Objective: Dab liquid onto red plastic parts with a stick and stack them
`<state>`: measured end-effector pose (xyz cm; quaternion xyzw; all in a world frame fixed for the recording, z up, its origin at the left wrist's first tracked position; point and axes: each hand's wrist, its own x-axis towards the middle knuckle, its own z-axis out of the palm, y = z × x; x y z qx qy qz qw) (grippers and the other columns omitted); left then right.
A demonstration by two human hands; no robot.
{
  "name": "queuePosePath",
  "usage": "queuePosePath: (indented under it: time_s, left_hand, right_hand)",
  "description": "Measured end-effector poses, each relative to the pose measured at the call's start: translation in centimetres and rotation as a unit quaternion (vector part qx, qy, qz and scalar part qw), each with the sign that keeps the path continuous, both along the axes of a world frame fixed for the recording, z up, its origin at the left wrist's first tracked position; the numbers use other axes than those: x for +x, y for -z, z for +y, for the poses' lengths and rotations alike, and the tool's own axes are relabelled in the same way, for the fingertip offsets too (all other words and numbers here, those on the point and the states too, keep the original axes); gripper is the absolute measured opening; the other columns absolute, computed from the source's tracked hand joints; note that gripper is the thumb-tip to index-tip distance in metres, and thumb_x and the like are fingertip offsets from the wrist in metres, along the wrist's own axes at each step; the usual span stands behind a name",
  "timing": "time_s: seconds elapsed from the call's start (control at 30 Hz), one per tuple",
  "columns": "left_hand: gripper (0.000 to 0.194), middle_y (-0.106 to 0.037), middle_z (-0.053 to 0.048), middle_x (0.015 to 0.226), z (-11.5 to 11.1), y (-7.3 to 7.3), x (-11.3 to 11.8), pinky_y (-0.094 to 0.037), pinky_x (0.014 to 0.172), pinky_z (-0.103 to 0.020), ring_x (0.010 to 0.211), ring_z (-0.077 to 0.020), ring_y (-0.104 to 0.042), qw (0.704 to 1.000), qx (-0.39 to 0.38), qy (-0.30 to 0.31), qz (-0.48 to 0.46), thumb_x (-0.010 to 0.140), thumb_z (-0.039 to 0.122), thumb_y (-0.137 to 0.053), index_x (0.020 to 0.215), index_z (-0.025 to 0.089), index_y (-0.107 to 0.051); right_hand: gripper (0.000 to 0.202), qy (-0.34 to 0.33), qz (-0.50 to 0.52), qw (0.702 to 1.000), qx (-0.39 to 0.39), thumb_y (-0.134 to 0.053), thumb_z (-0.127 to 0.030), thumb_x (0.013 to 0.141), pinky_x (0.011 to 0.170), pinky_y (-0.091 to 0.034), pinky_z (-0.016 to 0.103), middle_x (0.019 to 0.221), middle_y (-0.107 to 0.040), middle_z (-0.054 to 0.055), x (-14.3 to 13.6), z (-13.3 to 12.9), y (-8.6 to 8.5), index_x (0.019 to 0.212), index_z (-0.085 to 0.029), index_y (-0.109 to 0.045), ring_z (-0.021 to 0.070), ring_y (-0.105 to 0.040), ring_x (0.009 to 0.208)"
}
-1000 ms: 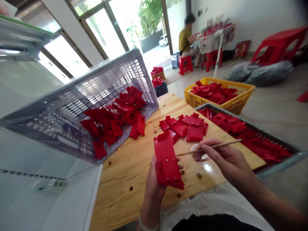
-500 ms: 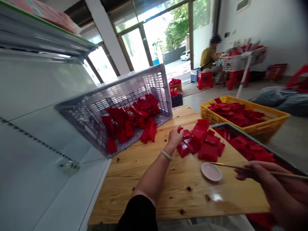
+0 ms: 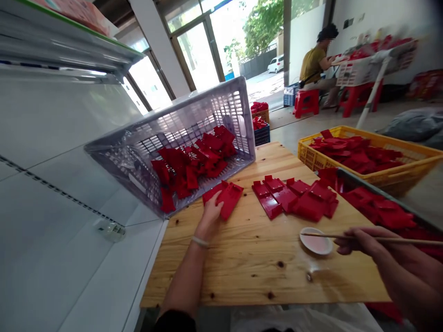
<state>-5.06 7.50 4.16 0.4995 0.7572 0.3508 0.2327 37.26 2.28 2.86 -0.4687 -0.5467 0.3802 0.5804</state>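
My left hand reaches to the front of the tilted grey crate. Its fingers are closed on a flat red plastic piece, with another red piece against it. In my right hand is a thin brush, held between thumb and fingers. The tip of the brush is over a small white dish of pale liquid; whether it touches is hard to tell. Several red plastic pieces lie in an overlapping row on the wooden table.
More red pieces lie inside the grey crate. Right of the table stand a yellow crate and a dark crate of red parts. Shelving overhangs at left. A person sits working at the far right.
My left hand has moved left from the pieces on the table to those by the crate's opening. The table pieces now lie in a flatter row. My right hand still holds the brush at the dish.
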Motion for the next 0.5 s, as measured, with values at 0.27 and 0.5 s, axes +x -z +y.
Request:
queuePosePath:
  time_s: [0.27,0.5]
  left_hand:
    - [0.049,-0.068,-0.018,0.143,-8.3,3.2,-2.9,-0.045,0.12,-0.051,0.135,-0.0337,-0.063,0.99,0.023,0.123,0.07,0.094,0.042,-0.059,0.133,0.016,-0.074]
    - [0.061,-0.069,-0.025,0.14,-7.4,2.0,1.6,-0.047,0.112,-0.055,0.131,-0.0427,-0.064,0.968,-0.04,0.105,0.223,0.09,0.049,-0.074,0.139,0.014,-0.065]
  right_hand:
    - [0.033,-0.041,0.052,0.997,-0.041,-0.076,-0.058,0.091,0.07,-0.068,0.035,0.076,-0.077,0.005,-2.5,-0.4,-1.5,0.094,-0.025,-0.077,0.0242,-0.077,0.07]
    - [0.033,-0.021,-0.057,0.998,0.011,-0.066,-0.057,0.1,0.071,-0.067,0.034,0.083,-0.08,0.005,-1.9,-0.1,-0.9,0.099,-0.025,-0.073,0.0232,-0.079,0.074]
